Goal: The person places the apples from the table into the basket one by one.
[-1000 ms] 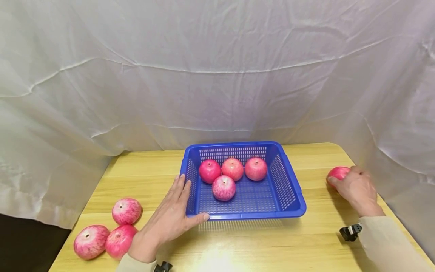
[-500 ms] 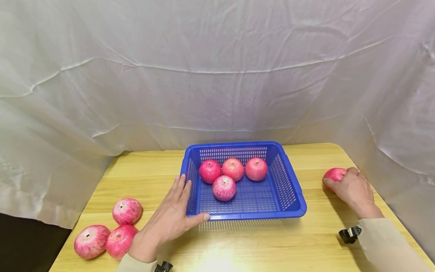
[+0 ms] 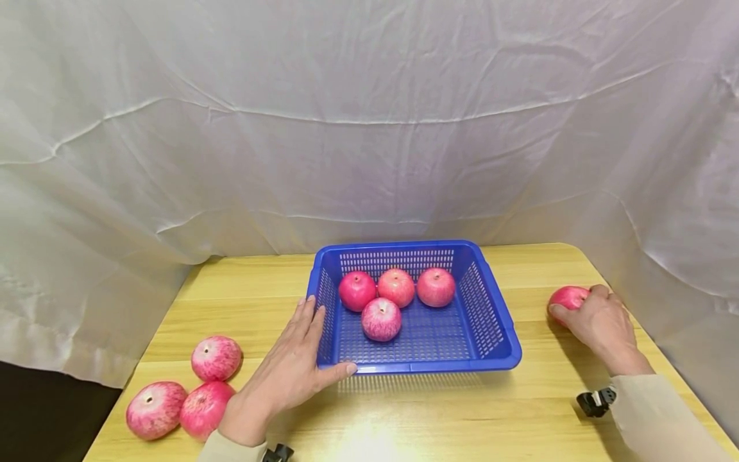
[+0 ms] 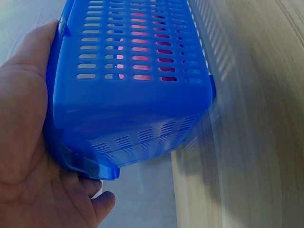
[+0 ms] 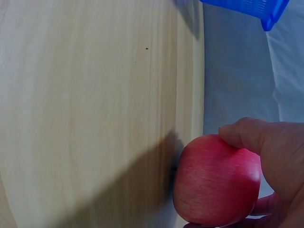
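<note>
Basket (image 3: 487, 333) mid-table (image 3: 404, 410), four apples (image 3: 395, 295) inside, toward its far wall. Left hand (image 3: 288, 372) flat against basket's near-left corner; three apples (image 3: 190, 394) just left of that hand, near table edge. Right hand (image 3: 600, 321) wrapped over lone apple (image 3: 566, 297), well right of basket.

Bare table (image 3: 543, 359) between basket (image 3: 496, 308) and right hand (image 3: 600, 321); 4 apples (image 3: 395, 287) crowd basket's far half.
</note>
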A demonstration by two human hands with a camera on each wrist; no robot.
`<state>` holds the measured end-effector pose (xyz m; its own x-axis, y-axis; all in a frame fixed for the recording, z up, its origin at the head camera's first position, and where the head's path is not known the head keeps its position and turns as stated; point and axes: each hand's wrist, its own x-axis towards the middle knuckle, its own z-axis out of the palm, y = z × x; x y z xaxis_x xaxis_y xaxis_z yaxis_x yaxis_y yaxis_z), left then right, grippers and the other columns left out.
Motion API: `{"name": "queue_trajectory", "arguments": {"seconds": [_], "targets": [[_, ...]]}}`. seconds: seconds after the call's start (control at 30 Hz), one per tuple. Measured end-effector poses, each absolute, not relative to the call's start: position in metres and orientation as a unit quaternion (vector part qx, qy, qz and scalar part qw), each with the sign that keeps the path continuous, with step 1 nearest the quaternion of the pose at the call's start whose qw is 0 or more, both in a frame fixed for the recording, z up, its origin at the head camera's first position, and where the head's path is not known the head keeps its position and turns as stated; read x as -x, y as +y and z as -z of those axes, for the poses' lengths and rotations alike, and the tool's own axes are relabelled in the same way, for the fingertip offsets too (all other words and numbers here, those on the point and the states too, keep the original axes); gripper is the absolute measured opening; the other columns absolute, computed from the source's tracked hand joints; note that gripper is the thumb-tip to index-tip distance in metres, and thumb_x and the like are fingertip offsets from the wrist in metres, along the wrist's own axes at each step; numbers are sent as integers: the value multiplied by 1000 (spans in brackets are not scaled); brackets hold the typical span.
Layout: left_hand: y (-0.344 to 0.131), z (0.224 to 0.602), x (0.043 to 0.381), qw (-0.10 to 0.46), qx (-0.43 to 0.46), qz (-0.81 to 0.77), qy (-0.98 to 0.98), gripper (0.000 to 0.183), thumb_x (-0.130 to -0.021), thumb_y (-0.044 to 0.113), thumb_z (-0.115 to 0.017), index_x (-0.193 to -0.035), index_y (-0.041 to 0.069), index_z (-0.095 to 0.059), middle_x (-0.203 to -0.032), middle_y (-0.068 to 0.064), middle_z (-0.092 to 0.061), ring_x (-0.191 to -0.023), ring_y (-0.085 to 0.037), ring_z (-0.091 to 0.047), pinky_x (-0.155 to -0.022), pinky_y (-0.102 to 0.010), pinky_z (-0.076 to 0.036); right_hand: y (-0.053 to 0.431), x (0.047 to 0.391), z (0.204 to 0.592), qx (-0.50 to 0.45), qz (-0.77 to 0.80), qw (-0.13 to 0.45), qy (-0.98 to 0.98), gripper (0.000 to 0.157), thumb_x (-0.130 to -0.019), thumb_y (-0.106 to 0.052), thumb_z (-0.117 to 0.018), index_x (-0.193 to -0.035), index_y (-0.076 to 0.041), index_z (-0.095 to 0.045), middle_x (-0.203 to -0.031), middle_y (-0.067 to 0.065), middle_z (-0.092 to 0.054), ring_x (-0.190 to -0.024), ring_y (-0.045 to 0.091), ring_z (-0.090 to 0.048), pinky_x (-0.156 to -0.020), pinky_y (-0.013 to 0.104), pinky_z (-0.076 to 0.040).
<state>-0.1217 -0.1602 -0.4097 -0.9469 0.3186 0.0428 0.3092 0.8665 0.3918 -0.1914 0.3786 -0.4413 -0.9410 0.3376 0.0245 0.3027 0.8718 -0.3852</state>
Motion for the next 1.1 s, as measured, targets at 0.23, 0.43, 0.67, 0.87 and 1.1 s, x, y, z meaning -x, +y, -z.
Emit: {"name": "queue_trajectory", "arguments": {"seconds": [0.23, 0.43, 0.67, 0.87, 1.1], "targets": [[-160, 410, 122, 8, -164, -201, 966, 122, -87, 88, -54, -167, 1, -22, -177, -18, -3, -165, -34, -1, -130, -56, -20, 376, 190, 437, 156, -193, 53, -967, 87, -90, -43, -74, -129, 25, -36, -108, 42, -44, -92, 57, -51, -73, 65, -49], [-161, 410, 122, 6, -166, -198, 966, 123, -87, 89, -53, -167, 1, -23, -177, -18, -3, -165, -34, -1, -130, -55, -20, 371, 185, 427, 148, -198, 57, -967, 89, -91, -48, -73, -130, 23, -38, -109, 40, -46, -93, 54, -51, -71, 63, -48], [-161, 410, 122, 5, -166, -198, 966, 123, -87, 89, -53, -166, 0, -23, -177, -18, -3, -165, -34, -1, -130, -55, -20, 361, 182, 408, 126, -208, 68, -967, 89, -92, -51, -73, -129, 22, -40, -106, 37, -49, -86, 49, -54, -60, 49, -50], [-161, 410, 122, 9, -164, -199, 966, 123, -86, 89, -52, -167, 1, -22, -177, -18, -3, -165, -34, 0, -130, -55, -20, 347, 179, 389, 105, -203, 90, -969, 86, -92, -52, -73, -127, 19, -42, -102, 35, -52, -81, 47, -56, -53, 44, -48], [-161, 410, 122, 7, -164, -200, 966, 123, -87, 88, -53, -166, 0, -23, -177, -18, -3, -165, -35, -1, -130, -55, -20, 321, 177, 357, 66, -179, 102, -976, 92, -92, -54, -71, -141, 17, -39, -113, 36, -52, -91, 50, -56, -58, 51, -49]]}}
